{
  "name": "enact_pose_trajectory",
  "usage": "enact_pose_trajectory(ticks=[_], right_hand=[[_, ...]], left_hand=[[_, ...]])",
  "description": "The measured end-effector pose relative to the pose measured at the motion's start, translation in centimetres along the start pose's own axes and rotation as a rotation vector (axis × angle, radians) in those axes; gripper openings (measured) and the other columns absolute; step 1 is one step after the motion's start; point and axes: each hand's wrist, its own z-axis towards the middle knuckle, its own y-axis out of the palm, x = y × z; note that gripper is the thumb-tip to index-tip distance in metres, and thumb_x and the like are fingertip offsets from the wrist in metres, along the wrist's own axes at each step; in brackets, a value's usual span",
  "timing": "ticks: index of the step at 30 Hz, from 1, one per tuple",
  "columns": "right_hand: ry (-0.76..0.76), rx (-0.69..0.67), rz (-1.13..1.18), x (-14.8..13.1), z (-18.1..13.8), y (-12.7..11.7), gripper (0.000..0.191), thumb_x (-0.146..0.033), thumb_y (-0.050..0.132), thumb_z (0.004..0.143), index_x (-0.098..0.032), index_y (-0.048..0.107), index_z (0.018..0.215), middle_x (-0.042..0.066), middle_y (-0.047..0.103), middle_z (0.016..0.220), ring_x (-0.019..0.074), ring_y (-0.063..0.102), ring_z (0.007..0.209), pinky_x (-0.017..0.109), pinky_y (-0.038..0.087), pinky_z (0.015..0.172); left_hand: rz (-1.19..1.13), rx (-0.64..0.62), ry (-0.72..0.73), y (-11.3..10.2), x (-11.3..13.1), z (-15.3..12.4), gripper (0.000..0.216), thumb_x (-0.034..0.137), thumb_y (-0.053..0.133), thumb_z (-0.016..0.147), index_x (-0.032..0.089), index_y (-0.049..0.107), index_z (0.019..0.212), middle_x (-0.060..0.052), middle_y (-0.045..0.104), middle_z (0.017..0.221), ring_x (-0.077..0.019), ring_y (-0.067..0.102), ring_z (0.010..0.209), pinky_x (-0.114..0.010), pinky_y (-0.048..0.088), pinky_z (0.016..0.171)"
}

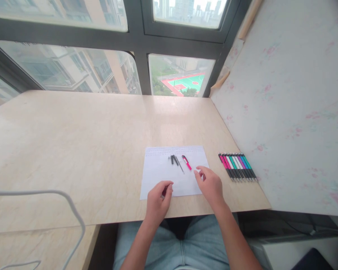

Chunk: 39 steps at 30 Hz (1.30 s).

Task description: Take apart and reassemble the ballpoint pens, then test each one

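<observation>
Pen parts [174,159] and a pink pen barrel [186,162] lie on a paper sheet [157,172]. Right hand [211,183], fingers apart, rests just beside them. Left hand [157,198] is curled closed, contents unclear.

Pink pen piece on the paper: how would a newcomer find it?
Start at the pale desk under the window and find the white sheet near its front edge. On the sheet's upper middle lies a short pink pen piece; the parts beside it are black.
</observation>
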Motion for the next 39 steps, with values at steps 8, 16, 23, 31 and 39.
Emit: enact_pose_trajectory(ticks=[8, 16, 23, 31, 39], right_hand=[[0.047, -0.045, -0.172, -2.6, 2.5, 2.1, 0.015, -0.031, 0.054, 0.087, -0.019, 0.064, 0.083, 0.005, 0.067, 0.082, 0.018, 0.058, 0.068, 0.026, 0.034, 0.056], [0.02, -0.016, 0.383, -4.3, -0.1, -0.3, 0.019, -0.034, 0.055, 0.091, -0.019, 0.066, 0.087, 0.005, 0.066, 0.078, 0.0172, 0.059, 0.069, 0.028, 0.049, 0.063], [-0.21, -0.136, 0.454, -6.5, -2.5, -2.0, 0.01, -0.021, 0.058, 0.09, -0.021, 0.067, 0.094, 0.004, 0.062, 0.083, 0.013, 0.056, 0.062, 0.025, 0.049, 0.056], [-0.194, -0.25, 0.563, -6.1, -1.7, -2.6, 0.007, -0.022, 0.061, 0.088, -0.022, 0.067, 0.09, 0.004, 0.064, 0.086, 0.0142, 0.059, 0.068, 0.025, 0.05, 0.058], [-0.067, -0.16, 0.316, -4.5, 3.0, -0.8, 0.016, -0.023, 0.054, 0.089, -0.02, 0.068, 0.094, 0.005, 0.069, 0.088, 0.0173, 0.064, 0.074, 0.028, 0.05, 0.064]], left_hand=[[-0.106, 0.027, -0.021, -0.4, 0.4, -0.1, 0.016, 0.027, 0.052, 0.091, 0.02, 0.067, 0.09, -0.001, 0.069, 0.073, -0.0156, 0.063, 0.066, -0.027, 0.049, 0.064], [-0.333, 0.029, -0.072, -0.6, 0.3, -0.2, 0.018, 0.029, 0.055, 0.091, 0.019, 0.066, 0.1, -0.005, 0.07, 0.083, -0.0178, 0.064, 0.077, -0.03, 0.05, 0.074], [-0.593, -0.022, -0.223, 0.6, 1.7, 0.6, 0.02, 0.036, 0.06, 0.088, 0.017, 0.065, 0.081, -0.002, 0.064, 0.071, -0.0159, 0.059, 0.068, -0.027, 0.046, 0.065], [-0.795, -0.01, -0.315, 1.1, 1.4, 0.8, 0.015, 0.032, 0.068, 0.083, 0.017, 0.069, 0.083, -0.004, 0.068, 0.076, -0.0169, 0.059, 0.074, -0.027, 0.046, 0.07], [-1.032, 0.051, -0.39, 1.4, 0.4, 0.6, 0.017, 0.031, 0.069, 0.082, 0.015, 0.069, 0.089, -0.006, 0.07, 0.079, -0.0153, 0.059, 0.069, -0.028, 0.045, 0.067]])
